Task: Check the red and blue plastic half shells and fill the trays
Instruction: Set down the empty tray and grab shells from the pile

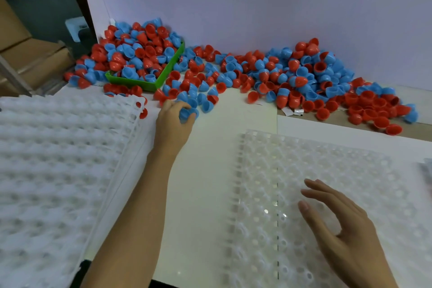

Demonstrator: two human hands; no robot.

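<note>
- The left hand [174, 118] reaches to the near edge of the scattered shells, its fingers [187, 107] curled round a blue half shell [187, 113] that it grips against the white work surface [205, 170].
- The right hand [343, 224] is spread with straight, relaxed fingers [318, 186] over the clear dimpled tray [292, 159]; it grasps nothing, and whether the palm touches the tray cannot be told.
- That clear tray lies on the work surface in front of the person, on the right, and no shell shows in its pockets.
- A stack of white trays [58, 159] sits at the left, just beside the left forearm, blurred.
- Loose red and blue half shells [292, 77] lie in a long heap along the foot of the pale back wall [257, 2], running from the left corner to the far right; some are joined as two-colour pairs.
- A green bin [142, 84] stands in the left part of the heap, piled full of shells, with more shells touching its sides.
- Brown cardboard boxes [28, 54] stand beyond the left edge of the table.
</note>
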